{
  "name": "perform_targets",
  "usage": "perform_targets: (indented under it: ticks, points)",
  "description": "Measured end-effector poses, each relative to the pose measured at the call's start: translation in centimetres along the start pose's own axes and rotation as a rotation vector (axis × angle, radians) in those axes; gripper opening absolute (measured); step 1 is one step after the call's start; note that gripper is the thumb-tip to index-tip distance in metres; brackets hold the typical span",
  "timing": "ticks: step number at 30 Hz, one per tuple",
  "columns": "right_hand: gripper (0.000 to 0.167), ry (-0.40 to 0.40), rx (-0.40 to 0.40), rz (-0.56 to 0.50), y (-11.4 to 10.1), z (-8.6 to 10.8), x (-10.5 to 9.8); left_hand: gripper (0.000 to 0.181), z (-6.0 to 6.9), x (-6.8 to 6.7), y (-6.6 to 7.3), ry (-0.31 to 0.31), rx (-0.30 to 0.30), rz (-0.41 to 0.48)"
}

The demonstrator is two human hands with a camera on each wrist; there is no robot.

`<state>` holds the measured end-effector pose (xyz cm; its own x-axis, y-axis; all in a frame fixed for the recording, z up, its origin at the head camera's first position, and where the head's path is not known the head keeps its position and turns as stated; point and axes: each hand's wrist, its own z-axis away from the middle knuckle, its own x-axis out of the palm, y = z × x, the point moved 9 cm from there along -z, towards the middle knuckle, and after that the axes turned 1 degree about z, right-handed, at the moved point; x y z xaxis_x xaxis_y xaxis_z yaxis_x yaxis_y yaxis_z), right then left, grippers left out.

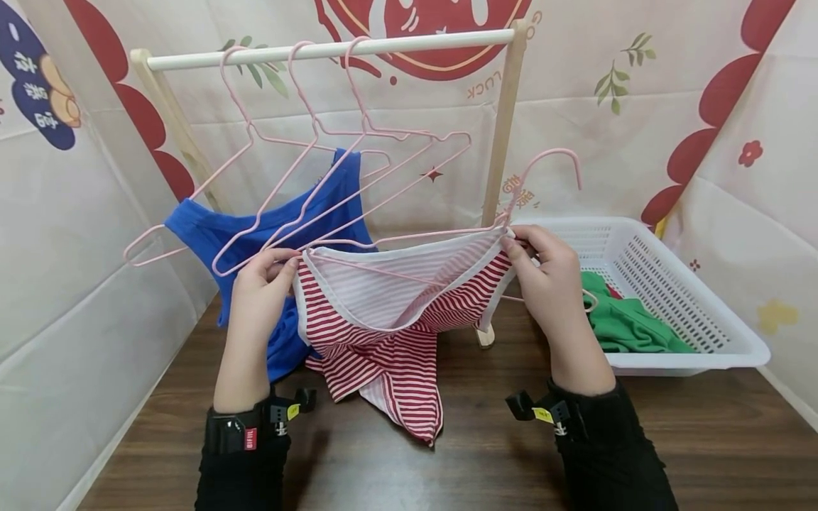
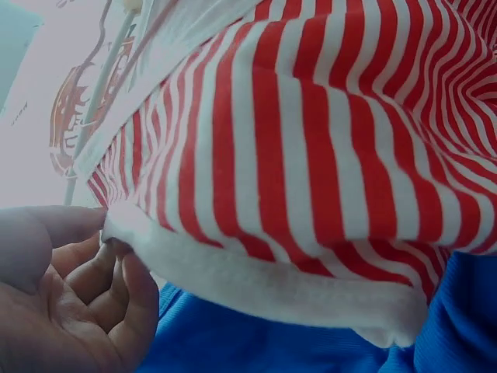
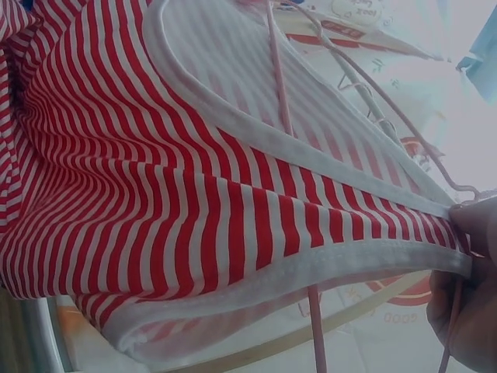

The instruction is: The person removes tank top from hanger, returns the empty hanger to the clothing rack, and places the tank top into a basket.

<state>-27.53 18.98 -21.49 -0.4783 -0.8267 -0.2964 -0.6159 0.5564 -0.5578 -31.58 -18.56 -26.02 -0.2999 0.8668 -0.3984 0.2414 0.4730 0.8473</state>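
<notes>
A red-and-white striped top (image 1: pixel 383 341) with white trim is stretched between both hands, its lower part drooping to the table. My left hand (image 1: pixel 258 298) pinches its left shoulder; in the left wrist view thumb and fingertips meet on the white edging (image 2: pixel 225 276). The right shoulder strap is pinched by my right hand (image 1: pixel 552 284), also seen at the right edge of the right wrist view. A pink hanger (image 1: pixel 441 233) runs inside the neckline, its hook (image 1: pixel 562 151) sticking up above my right hand.
Behind, a white rail (image 1: pixel 409 45) on wooden posts carries several pink hangers (image 1: pixel 307 142). A blue top (image 1: pixel 287 213) hangs there at the left. The white basket (image 1: pixel 690 284) at the right contains green cloth (image 1: pixel 633 319) and a bit of red.
</notes>
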Motion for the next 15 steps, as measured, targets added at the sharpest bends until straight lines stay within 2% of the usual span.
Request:
perform_targets:
  ticks: [4, 9, 13, 15]
  points:
    - [0.015, 0.004, 0.006, -0.013, 0.1, 0.0, 0.3, 0.026, -0.1, 0.5, -0.3, -0.012, -0.012, -0.025]
    - [0.014, -0.005, -0.008, 0.003, -0.2, 0.1, 0.6, 0.029, -0.2, 1.2, -0.1, -0.046, 0.01, -0.013]
    - [0.012, -0.016, -0.047, 0.037, -0.4, 0.2, 0.8, 0.033, -0.1, 2.2, 0.0, -0.124, 0.048, -0.007]
    - [0.012, -0.022, -0.069, 0.048, -0.5, 0.2, 0.9, 0.034, 0.0, 2.6, 0.3, -0.169, 0.088, -0.017]
